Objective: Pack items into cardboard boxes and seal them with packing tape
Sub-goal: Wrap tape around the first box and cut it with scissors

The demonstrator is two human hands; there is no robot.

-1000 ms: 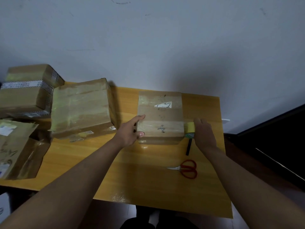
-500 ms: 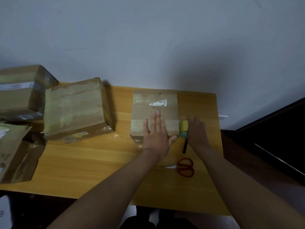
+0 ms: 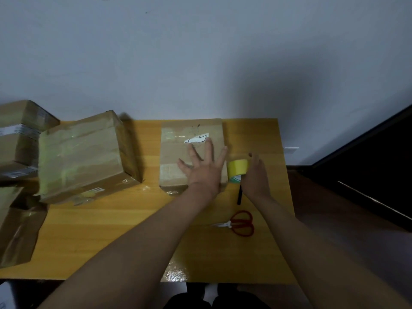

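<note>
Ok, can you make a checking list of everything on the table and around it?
Surface: wooden table, glossy.
Job's things: closed box; yellow tape roll at its right edge.
Clutter: red scissors, black pen, more boxes on the left.
Hands: left hand flat on the box, fingers spread; right hand grips the tape roll.
Cables: nothing seen.
Surroundings: plain wall, dark furniture on the right.

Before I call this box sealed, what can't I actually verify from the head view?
- Tape strip across the box: left hand covers it.
- Right hand fingers on the tape roll: behind the roll.
- Label writing: too small.
- Box contents: closed flaps.
- Stacked boxes: cut by the left edge.
</note>
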